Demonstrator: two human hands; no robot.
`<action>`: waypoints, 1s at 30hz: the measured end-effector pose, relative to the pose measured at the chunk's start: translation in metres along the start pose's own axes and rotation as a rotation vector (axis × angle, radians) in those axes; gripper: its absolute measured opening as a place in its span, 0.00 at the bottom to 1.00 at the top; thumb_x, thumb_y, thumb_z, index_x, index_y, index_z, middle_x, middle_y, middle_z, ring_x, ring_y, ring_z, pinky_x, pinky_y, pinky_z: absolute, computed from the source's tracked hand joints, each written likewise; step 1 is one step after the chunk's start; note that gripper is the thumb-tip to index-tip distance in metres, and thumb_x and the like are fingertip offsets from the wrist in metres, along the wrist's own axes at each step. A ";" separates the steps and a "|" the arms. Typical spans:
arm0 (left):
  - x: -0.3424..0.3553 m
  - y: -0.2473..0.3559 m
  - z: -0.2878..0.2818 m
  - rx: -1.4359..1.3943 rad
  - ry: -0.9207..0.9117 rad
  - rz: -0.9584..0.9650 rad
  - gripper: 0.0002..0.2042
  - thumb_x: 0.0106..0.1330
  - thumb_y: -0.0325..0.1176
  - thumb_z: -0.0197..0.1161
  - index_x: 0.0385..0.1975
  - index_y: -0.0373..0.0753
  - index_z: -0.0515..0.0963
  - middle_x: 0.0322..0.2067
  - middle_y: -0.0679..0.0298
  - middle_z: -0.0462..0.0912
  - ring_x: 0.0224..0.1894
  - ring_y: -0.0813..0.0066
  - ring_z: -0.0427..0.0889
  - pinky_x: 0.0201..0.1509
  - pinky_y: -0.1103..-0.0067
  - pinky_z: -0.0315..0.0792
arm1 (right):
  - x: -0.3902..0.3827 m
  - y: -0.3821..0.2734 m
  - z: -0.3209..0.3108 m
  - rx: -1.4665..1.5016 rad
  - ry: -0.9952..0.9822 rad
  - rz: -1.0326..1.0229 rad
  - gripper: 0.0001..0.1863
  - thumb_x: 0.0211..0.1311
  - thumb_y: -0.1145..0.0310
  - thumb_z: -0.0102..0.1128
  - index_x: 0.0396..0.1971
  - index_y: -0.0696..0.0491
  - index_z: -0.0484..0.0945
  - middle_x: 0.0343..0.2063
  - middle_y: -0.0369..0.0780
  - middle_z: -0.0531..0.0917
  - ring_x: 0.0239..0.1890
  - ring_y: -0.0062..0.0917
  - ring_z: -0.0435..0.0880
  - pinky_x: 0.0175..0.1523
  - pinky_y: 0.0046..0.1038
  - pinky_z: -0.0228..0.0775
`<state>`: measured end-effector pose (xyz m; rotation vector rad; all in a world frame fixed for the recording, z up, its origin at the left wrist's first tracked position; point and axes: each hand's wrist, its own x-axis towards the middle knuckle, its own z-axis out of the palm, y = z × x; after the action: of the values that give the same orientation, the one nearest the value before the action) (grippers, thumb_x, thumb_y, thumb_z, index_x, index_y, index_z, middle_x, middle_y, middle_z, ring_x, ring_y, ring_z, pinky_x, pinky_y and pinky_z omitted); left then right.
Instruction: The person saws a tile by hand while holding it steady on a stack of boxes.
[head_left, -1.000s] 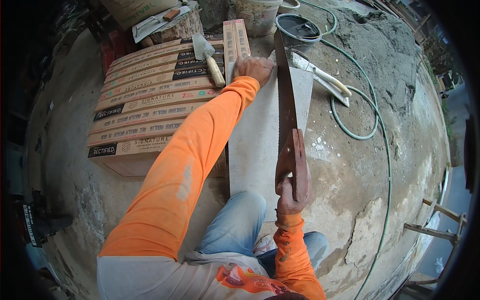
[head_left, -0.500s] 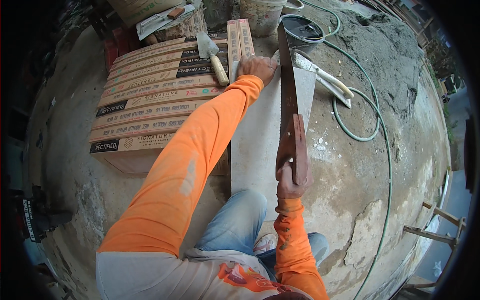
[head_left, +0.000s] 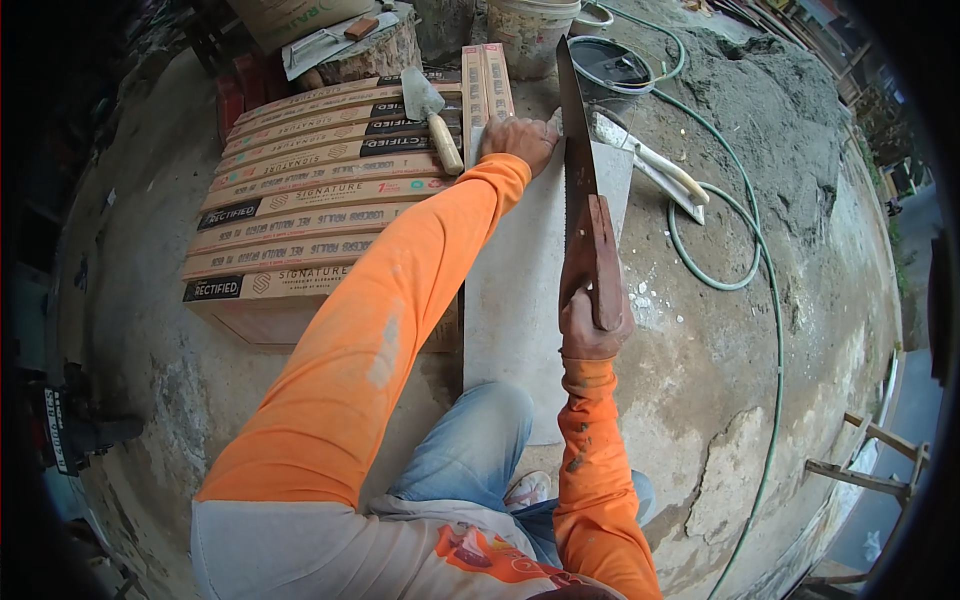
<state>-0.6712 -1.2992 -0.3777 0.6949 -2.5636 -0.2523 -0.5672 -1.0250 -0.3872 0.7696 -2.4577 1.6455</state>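
Note:
A handsaw (head_left: 606,265) with a brown handle and a long dark blade is in my right hand (head_left: 592,325). Its toothed edge faces left, and the blade runs away from me over the right part of a long pale grey board (head_left: 515,290). My left hand (head_left: 519,143) bears down on the board's far end, fingers curled and partly hidden. The near end of the board lies by my bent knee (head_left: 480,430). To the left of my left hand, a trowel (head_left: 432,122) with a wooden handle rests on a row of cardboard boxes (head_left: 300,200).
Right of the board lies a white object (head_left: 655,170) with a curved handle. A green hose (head_left: 770,300) loops across the concrete. Buckets (head_left: 610,65) stand beyond the board, beside a grey sand heap (head_left: 770,120). A float (head_left: 325,45) rests on a stump.
My right hand has pushed the handsaw forward, away from me and slightly right. My left hand stays at the same place on the board.

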 end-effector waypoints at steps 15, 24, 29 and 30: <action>0.001 -0.001 -0.003 -0.047 0.051 0.010 0.25 0.72 0.49 0.41 0.28 0.39 0.84 0.31 0.53 0.85 0.38 0.53 0.82 0.50 0.60 0.68 | 0.001 -0.006 -0.006 -0.004 0.009 -0.067 0.23 0.51 0.78 0.55 0.50 0.62 0.77 0.42 0.50 0.83 0.39 0.40 0.85 0.44 0.32 0.75; -0.002 0.003 -0.009 -0.016 0.031 0.017 0.23 0.72 0.48 0.42 0.29 0.42 0.83 0.31 0.56 0.85 0.40 0.56 0.82 0.51 0.61 0.67 | -0.069 -0.037 -0.043 -0.160 -0.058 0.060 0.35 0.43 0.84 0.47 0.60 0.59 0.72 0.52 0.48 0.81 0.48 0.38 0.84 0.49 0.27 0.75; -0.001 0.002 -0.001 -0.019 0.006 -0.006 0.24 0.72 0.49 0.42 0.28 0.41 0.82 0.32 0.56 0.85 0.41 0.55 0.82 0.53 0.61 0.66 | 0.001 -0.006 0.001 -0.018 -0.012 -0.089 0.31 0.48 0.79 0.53 0.59 0.59 0.73 0.52 0.51 0.80 0.48 0.41 0.84 0.51 0.32 0.74; -0.003 0.001 -0.008 -0.017 -0.003 -0.008 0.24 0.72 0.49 0.42 0.28 0.41 0.82 0.32 0.56 0.85 0.41 0.55 0.82 0.53 0.61 0.66 | -0.024 -0.001 -0.008 -0.004 -0.071 -0.016 0.33 0.47 0.80 0.52 0.60 0.60 0.72 0.55 0.50 0.78 0.50 0.41 0.82 0.53 0.31 0.74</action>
<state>-0.6658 -1.2970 -0.3719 0.6988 -2.5590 -0.2777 -0.5479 -1.0094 -0.3914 0.8598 -2.4941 1.6347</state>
